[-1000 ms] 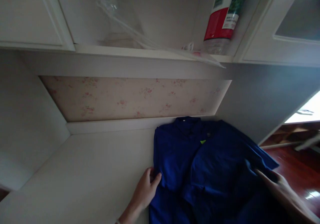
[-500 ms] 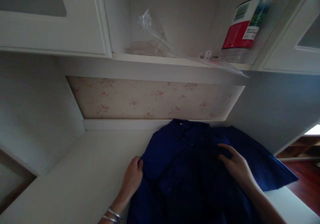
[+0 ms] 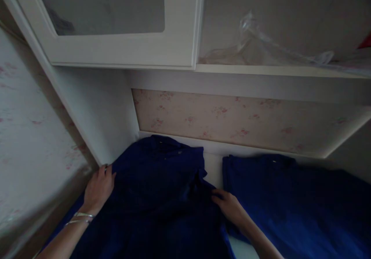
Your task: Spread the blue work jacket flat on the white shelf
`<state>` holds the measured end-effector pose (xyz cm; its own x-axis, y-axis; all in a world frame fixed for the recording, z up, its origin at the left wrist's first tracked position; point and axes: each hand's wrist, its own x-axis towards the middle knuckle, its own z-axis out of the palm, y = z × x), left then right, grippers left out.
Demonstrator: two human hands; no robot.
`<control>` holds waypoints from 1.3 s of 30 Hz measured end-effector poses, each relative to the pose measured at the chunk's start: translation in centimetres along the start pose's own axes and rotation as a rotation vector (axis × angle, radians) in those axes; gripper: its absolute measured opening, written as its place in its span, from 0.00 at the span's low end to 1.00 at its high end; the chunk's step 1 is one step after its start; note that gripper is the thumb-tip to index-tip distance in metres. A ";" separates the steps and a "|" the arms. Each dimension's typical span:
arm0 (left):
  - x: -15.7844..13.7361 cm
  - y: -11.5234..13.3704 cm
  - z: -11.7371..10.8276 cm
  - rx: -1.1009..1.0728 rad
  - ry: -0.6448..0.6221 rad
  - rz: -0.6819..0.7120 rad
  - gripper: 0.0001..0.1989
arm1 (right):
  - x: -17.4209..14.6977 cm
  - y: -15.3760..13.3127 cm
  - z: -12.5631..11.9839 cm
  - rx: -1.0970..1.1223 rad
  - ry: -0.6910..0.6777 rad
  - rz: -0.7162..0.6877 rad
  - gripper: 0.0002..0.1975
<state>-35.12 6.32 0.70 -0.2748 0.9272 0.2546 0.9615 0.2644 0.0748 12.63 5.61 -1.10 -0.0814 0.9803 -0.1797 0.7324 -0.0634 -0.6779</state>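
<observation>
Right blue garment probably runs off frame.

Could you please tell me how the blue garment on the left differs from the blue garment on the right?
The left blue garment has both hands on it: the left hand at its left edge, the right hand at its right edge. The right blue garment is untouched. The left one reaches the corner by the side wall; the right one lies further right, a bare strip of white surface between them. Both are dark blue, with collars toward the floral back panel.
</observation>
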 end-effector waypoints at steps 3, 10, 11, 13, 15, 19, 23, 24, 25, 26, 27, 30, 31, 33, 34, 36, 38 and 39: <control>-1.4 0.8 1.3 0.011 -0.049 0.088 0.29 | -0.6 0.1 0.3 -0.195 0.000 0.004 0.14; -6.3 5.3 2.8 -0.154 -0.337 0.319 0.30 | -4.5 -4.9 1.9 -0.262 0.057 -0.402 0.19; -6.9 5.8 2.7 -0.168 -0.355 0.340 0.30 | -4.7 -5.9 2.4 -0.219 0.032 -0.461 0.20; -7.8 6.5 2.2 -0.184 -0.363 0.377 0.28 | -4.4 -7.8 3.5 -0.146 -0.006 -0.541 0.21; -8.8 7.2 1.7 -0.192 -0.352 0.410 0.23 | -3.2 -9.9 4.6 -0.076 0.016 -0.565 0.19; -12.0 9.8 1.1 -0.204 -0.305 0.433 0.18 | 0.1 -14.9 7.7 -0.015 0.008 -0.599 0.16; -15.8 13.8 1.2 -0.369 -0.299 0.477 0.19 | 2.0 -17.9 12.9 -0.122 -0.132 -0.671 0.28; -16.4 14.7 1.3 -0.400 -0.312 0.467 0.18 | 2.2 -18.0 14.2 -0.154 -0.161 -0.666 0.29; -16.9 15.4 1.5 -0.411 -0.327 0.449 0.17 | 2.5 -17.9 15.3 -0.178 -0.179 -0.654 0.26; -17.2 15.9 1.6 -0.407 -0.338 0.432 0.17 | 2.6 -17.6 16.0 -0.188 -0.186 -0.640 0.20; -17.4 16.1 1.8 -0.396 -0.345 0.416 0.16 | 2.8 -17.3 16.4 -0.182 -0.183 -0.630 0.13; -17.5 16.0 2.4 -0.399 -0.358 0.366 0.16 | 3.2 -16.4 15.0 -0.063 -0.114 -0.602 0.06; -17.4 15.7 2.5 -0.426 -0.359 0.336 0.16 | 3.3 -16.0 13.8 0.005 -0.077 -0.587 0.06; -17.3 15.3 2.8 -0.501 -0.364 0.271 0.14 | 3.1 -14.6 10.4 0.166 0.026 -0.525 0.08; -17.3 15.1 2.9 -0.545 -0.365 0.251 0.13 | 2.8 -13.4 8.6 0.250 0.088 -0.470 0.10; -17.1 14.7 3.2 -0.672 -0.349 0.228 0.12 | 1.5 -9.9 4.9 0.391 0.210 -0.331 0.17; -16.6 14.0 3.3 -0.834 -0.302 0.172 0.14 | -0.7 -4.9 1.8 0.516 0.321 -0.168 0.22; -16.3 13.3 3.2 -0.924 -0.275 0.124 0.15 | -2.2 -2.0 0.6 0.581 0.377 -0.079 0.23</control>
<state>-17.84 -4.42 -5.51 -0.0484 0.9951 0.0862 0.5710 -0.0433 0.8198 10.93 3.47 0.27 0.1974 0.9775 0.0743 0.2453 0.0241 -0.9691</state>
